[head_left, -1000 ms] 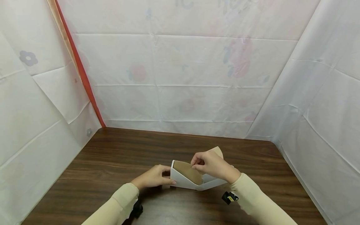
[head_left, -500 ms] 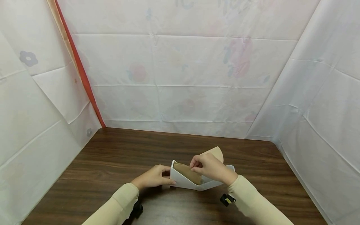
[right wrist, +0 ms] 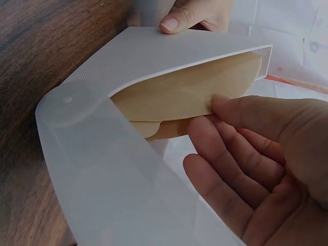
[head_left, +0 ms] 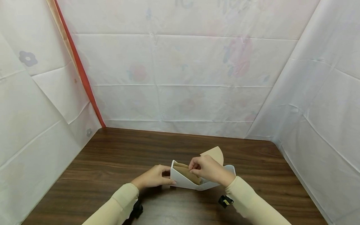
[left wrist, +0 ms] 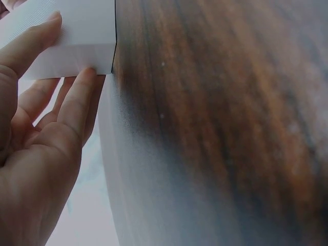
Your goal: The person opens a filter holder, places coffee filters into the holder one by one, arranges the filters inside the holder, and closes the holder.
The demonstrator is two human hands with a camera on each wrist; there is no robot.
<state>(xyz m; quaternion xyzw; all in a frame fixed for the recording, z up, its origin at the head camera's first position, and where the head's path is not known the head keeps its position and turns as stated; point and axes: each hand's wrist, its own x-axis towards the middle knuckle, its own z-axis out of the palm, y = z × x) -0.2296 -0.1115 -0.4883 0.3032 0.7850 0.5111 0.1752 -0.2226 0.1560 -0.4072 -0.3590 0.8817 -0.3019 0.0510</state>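
Note:
A white holder box (head_left: 182,182) with a slanted mouth lies on the table, its translucent white lid (right wrist: 113,164) swung out to the right. Inside stand brown paper coffee filters (head_left: 187,174). My left hand (head_left: 154,177) grips the box's left end; in the left wrist view its thumb is on one face and its fingertips on the end. At the mouth, my right hand (head_left: 209,168) pinches the edge of a coffee filter (right wrist: 189,97) between thumb and index finger, the other fingers loosely curled. Behind that hand shows a lighter tan filter (head_left: 216,153), partly hidden.
The dark wood-grain table (head_left: 135,150) extends around the box. White patterned sheeting (head_left: 174,103) encloses it at the back and both sides, with a red strip (head_left: 81,72) at the left corner. A small black device (head_left: 225,201) is at the right wrist.
My right hand has shifted slightly left along the box mouth, and a gap has opened between the front filter and those behind. My left hand and the box have stayed put.

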